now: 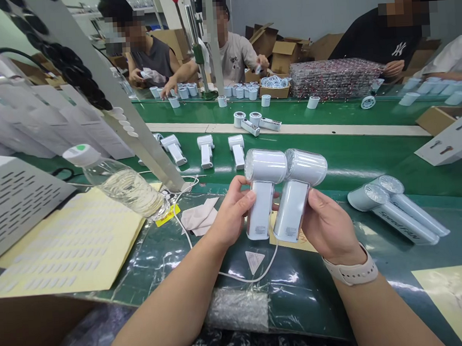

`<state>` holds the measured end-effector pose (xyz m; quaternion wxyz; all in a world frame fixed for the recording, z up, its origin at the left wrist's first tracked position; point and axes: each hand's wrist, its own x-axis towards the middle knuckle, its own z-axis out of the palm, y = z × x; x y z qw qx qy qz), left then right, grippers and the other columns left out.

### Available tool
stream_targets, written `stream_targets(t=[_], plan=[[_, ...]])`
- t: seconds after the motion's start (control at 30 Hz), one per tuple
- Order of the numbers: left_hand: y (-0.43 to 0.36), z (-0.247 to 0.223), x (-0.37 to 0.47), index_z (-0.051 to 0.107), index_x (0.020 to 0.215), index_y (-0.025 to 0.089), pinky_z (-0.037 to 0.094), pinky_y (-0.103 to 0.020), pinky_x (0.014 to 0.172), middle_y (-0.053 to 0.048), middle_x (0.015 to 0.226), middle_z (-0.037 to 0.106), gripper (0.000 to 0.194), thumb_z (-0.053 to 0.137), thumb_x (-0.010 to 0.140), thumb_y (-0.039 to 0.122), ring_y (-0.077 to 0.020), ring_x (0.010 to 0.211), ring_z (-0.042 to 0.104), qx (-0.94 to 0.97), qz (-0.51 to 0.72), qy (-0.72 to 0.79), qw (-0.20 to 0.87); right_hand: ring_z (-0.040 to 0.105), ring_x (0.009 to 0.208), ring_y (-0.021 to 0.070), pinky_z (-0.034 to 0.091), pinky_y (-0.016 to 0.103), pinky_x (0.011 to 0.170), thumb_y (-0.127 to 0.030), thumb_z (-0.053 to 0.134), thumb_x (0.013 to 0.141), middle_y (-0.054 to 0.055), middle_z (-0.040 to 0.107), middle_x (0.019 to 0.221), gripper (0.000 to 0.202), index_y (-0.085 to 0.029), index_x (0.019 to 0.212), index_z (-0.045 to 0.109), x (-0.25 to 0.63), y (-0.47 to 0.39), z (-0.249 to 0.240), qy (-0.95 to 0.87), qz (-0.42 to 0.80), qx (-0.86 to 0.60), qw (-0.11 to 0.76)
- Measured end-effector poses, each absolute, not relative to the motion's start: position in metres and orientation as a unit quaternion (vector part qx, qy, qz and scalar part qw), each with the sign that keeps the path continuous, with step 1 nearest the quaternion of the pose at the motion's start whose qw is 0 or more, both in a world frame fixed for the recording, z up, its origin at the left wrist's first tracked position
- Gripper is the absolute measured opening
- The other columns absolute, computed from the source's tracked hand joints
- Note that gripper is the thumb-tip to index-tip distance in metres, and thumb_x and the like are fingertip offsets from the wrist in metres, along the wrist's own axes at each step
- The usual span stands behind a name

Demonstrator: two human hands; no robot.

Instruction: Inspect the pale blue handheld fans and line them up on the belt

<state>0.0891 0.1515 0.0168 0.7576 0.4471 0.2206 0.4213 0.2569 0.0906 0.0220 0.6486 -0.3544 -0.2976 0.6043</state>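
My left hand is closed around the handle of a pale blue handheld fan. My right hand grips a second handheld fan by its handle. Both fans are held upright, side by side, with their round heads touching and small printed labels low on the handles. To the right, two more handheld fans lie together on the bench, one lettered "Speed FAN". A white cable and a small triangular paper are below my hands.
Left are a water bottle, label sheets, a cloth and a slotted metal box. A slanted metal post rises beside them. Several fans lie on the green conveyor. Co-workers handle parts opposite.
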Motion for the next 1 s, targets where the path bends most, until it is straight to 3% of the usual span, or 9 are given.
stream_targets(t=[0.1, 0.2, 0.4, 0.53, 0.67, 0.77, 0.9, 1.0], plan=[[0.152, 0.02, 0.09, 0.054, 0.106, 0.022, 0.055, -0.031, 0.071, -0.001, 0.087, 0.064, 0.057, 0.087, 0.064, 0.037, -0.0172, 0.077, 0.065, 0.404, 0.399, 0.207, 0.797, 0.068, 0.093, 0.0278, 0.057, 0.047, 0.084, -0.043, 0.054, 0.09, 0.006, 0.074, 0.097, 0.026, -0.025, 0.095, 0.072, 0.259, 0.092, 0.022, -0.282, 0.606, -0.37, 0.646], [0.153, 0.019, 0.09, 0.061, 0.103, 0.017, 0.053, -0.026, 0.07, 0.001, 0.079, 0.057, 0.058, 0.092, 0.057, 0.032, -0.0118, 0.072, 0.059, 0.373, 0.358, 0.197, 0.833, 0.063, 0.076, 0.0231, 0.057, 0.04, 0.073, -0.041, 0.05, 0.085, 0.004, 0.068, 0.081, 0.026, -0.024, 0.087, 0.07, 0.258, 0.094, 0.023, -0.238, 0.626, -0.392, 0.63], [0.152, 0.014, 0.091, 0.065, 0.09, 0.014, 0.053, -0.027, 0.066, -0.004, 0.077, 0.063, 0.056, 0.072, 0.07, 0.066, -0.0137, 0.069, 0.06, 0.395, 0.361, 0.235, 0.811, 0.053, 0.06, 0.0194, 0.054, 0.037, 0.06, -0.041, 0.048, 0.078, 0.006, 0.061, 0.071, 0.027, -0.02, 0.068, 0.063, 0.252, 0.094, 0.026, -0.23, 0.672, -0.376, 0.595], [0.151, 0.016, 0.092, 0.066, 0.091, 0.013, 0.056, -0.036, 0.073, -0.008, 0.078, 0.069, 0.056, 0.065, 0.077, 0.067, -0.0211, 0.075, 0.067, 0.406, 0.33, 0.201, 0.828, 0.054, 0.059, 0.0195, 0.05, 0.037, 0.058, -0.044, 0.048, 0.082, 0.004, 0.06, 0.072, 0.026, -0.023, 0.079, 0.062, 0.251, 0.092, 0.026, -0.244, 0.651, -0.363, 0.62], [0.151, 0.023, 0.088, 0.062, 0.108, 0.019, 0.057, -0.038, 0.079, -0.007, 0.1, 0.073, 0.036, 0.075, 0.08, 0.039, -0.0245, 0.089, 0.072, 0.403, 0.354, 0.189, 0.822, 0.056, 0.06, 0.0202, 0.049, 0.037, 0.057, -0.045, 0.056, 0.08, 0.003, 0.061, 0.072, 0.022, -0.025, 0.089, 0.062, 0.255, 0.091, 0.025, -0.26, 0.629, -0.351, 0.643], [0.153, 0.028, 0.083, 0.057, 0.119, 0.021, 0.057, -0.038, 0.082, -0.01, 0.117, 0.071, 0.044, 0.075, 0.08, 0.028, -0.0272, 0.099, 0.071, 0.431, 0.349, 0.195, 0.809, 0.061, 0.067, 0.0214, 0.053, 0.039, 0.064, -0.042, 0.06, 0.078, 0.003, 0.065, 0.075, 0.02, -0.026, 0.089, 0.063, 0.259, 0.091, 0.025, -0.237, 0.612, -0.36, 0.663], [0.154, 0.028, 0.08, 0.054, 0.121, 0.02, 0.056, -0.036, 0.078, -0.013, 0.115, 0.071, 0.05, 0.077, 0.078, 0.031, -0.0269, 0.098, 0.072, 0.469, 0.346, 0.209, 0.785, 0.067, 0.081, 0.0232, 0.055, 0.045, 0.078, -0.042, 0.059, 0.081, 0.003, 0.069, 0.083, 0.02, -0.028, 0.095, 0.066, 0.262, 0.09, 0.025, -0.236, 0.582, -0.377, 0.681], [0.155, 0.024, 0.081, 0.053, 0.115, 0.02, 0.056, -0.034, 0.072, -0.011, 0.102, 0.074, 0.056, 0.083, 0.072, 0.039, -0.0266, 0.092, 0.073, 0.479, 0.349, 0.199, 0.78, 0.069, 0.086, 0.0245, 0.055, 0.048, 0.079, -0.041, 0.056, 0.084, 0.003, 0.072, 0.089, 0.021, -0.03, 0.099, 0.065, 0.26, 0.091, 0.026, -0.265, 0.571, -0.38, 0.678]])
